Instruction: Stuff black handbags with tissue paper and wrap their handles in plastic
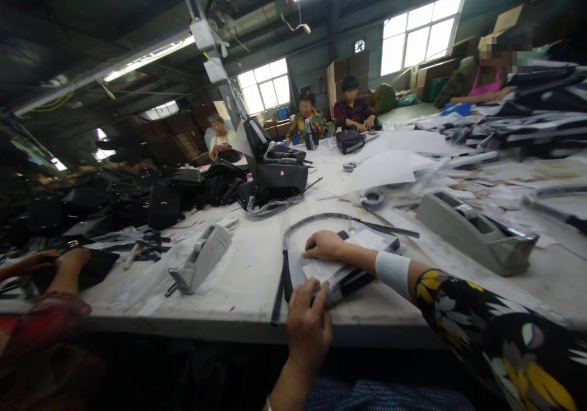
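Observation:
A flat black bag piece [342, 279], partly wrapped in white paper and clear film, lies at the near table edge. My left hand [309, 322] grips its near edge with curled fingers. My right hand [323, 244], on an arm with a floral sleeve and white cuff, rests closed on its far left corner, fingers tucked over the edge. A long black strap [316, 218] arcs from the table edge around both hands and runs off to the right.
Grey tape dispensers stand left [202, 258] and right [472, 230], with a tape roll [373, 199] behind. Black handbags [275, 178] are piled mid-table and to the left. A co-worker's hands [59, 264] work at far left. Several people sit across the table [257, 288]. Paper scraps litter the right.

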Demonstrator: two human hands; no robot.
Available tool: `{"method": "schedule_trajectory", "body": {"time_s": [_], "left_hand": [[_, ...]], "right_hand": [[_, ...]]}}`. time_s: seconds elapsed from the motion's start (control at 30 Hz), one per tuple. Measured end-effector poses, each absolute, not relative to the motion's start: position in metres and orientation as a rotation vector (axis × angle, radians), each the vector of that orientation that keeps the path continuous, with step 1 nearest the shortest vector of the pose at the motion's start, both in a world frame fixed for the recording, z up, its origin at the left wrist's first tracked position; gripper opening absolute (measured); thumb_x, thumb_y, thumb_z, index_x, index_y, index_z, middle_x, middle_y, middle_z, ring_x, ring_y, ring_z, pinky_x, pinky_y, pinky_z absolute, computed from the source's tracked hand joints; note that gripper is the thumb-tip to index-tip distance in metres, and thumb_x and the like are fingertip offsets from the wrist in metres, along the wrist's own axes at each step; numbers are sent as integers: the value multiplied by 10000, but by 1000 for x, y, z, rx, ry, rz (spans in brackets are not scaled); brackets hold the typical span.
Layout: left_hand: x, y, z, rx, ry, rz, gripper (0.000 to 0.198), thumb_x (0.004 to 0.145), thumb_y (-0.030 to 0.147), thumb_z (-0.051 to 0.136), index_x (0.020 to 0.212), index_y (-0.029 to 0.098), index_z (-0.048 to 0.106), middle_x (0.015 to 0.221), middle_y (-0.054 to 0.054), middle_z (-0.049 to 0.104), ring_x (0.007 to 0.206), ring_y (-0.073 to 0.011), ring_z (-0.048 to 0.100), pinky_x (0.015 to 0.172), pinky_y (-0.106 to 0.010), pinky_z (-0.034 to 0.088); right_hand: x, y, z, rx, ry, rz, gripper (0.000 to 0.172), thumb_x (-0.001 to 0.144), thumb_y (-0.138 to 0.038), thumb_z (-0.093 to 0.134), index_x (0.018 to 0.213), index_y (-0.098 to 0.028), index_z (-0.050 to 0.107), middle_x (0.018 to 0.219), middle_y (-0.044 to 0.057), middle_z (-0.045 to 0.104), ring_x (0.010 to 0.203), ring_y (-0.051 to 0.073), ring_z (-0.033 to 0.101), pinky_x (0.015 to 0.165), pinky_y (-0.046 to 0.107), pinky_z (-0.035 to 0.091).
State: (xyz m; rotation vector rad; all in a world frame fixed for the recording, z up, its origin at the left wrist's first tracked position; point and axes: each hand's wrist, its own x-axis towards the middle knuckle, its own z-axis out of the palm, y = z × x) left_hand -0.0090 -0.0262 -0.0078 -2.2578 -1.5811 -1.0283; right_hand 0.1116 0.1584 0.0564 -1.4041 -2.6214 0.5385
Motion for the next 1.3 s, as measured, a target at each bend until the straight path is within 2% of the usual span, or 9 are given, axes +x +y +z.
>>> {"method": "schedule_trajectory", "body": {"time_s": [0.17, 0.3, 0.5, 0.63, 0.77, 0.9, 1.0, 1.1, 1.3], "left_hand": [[-8, -27, -8, -2257, -1560, -1035, 616, 766, -5, 516, 1326, 244, 581, 1308, -107, 595, 1230, -284, 550, 1073, -502, 459], [-16, -31, 11, -2384, -1613, -1140, 500, 836, 67, 531, 1286, 270, 606, 1298, -79, 624, 1221, -260, 574, 1083, -478, 458], [-59, 1, 38, -2141, -2152, -1915, 292, 904, 277, 587, 1180, 226, 672, 1402, -70, 576, 1373, -246, 450, 1190, -448, 298], [-70, 41, 34, -1793, -2657, -2263, 403, 863, 356, 679, 1226, 184, 641, 1371, -137, 602, 1325, -289, 514, 1140, -469, 365], [-58, 59, 36, -1717, -2759, -2428, 685, 839, 373, 729, 1419, 128, 459, 1269, -191, 657, 1139, -286, 659, 1024, -451, 497], [-43, 44, 52, -1759, -2450, -2610, 860, 840, 355, 740, 1537, 273, 242, 1421, -112, 557, 1242, -238, 588, 1055, -393, 477], [-37, 22, 64, -1853, -2011, -2571, 853, 830, 383, 743, 1526, 355, 250, 1492, -66, 471, 1341, -250, 491, 1101, -388, 427], [-37, 6, 78, -1987, -1856, -2435, 798, 857, 460, 686, 1527, 326, 274, 1518, -92, 429, 1362, -299, 460, 1110, -434, 411], [-40, 16, 139, -2341, -1838, -2572, 649, 977, 636, 314, 1490, 246, 389, 1390, -102, 581, 1308, -279, 515, 1101, -467, 397]], "right_hand": [[100, 157, 59, -1446, -2497, 456, 369, 904, -472, 545, 930, -198, 791, 958, 108, 766, 908, 252, 685, 729, 284, 449], [127, 145, 75, -1370, -2400, 353, 341, 958, -418, 492, 1056, -237, 765, 1092, 63, 750, 1022, 230, 661, 876, 282, 451], [240, 106, 72, -1470, -2065, 62, 395, 976, -397, 436, 1231, -220, 679, 1315, 100, 640, 1258, 291, 526, 1113, 429, 339], [276, 84, 38, -1687, -1911, 95, 498, 911, -501, 490, 1295, -217, 633, 1349, 118, 612, 1274, 335, 521, 1089, 478, 394], [267, 79, 18, -1650, -1669, 303, 479, 842, -494, 526, 1196, -203, 666, 1398, 124, 562, 1327, 320, 479, 1163, 477, 308], [256, 86, 25, -1546, -1462, 416, 375, 801, -457, 512, 1048, -216, 660, 1368, 112, 575, 1281, 276, 525, 1059, 416, 443], [254, 96, 34, -1378, -1354, 518, 336, 808, -463, 513, 1017, -224, 623, 1444, 104, 517, 1289, 267, 521, 945, 374, 517], [255, 110, 42, -1301, -1383, 549, 313, 840, -476, 526, 970, -225, 661, 1360, 91, 609, 1245, 271, 567, 1016, 393, 466], [270, 163, 76, -1606, -1539, 203, 487, 1004, -434, 296, 1272, -171, 605, 1280, 104, 663, 1098, 238, 652, 927, 344, 512]]}}
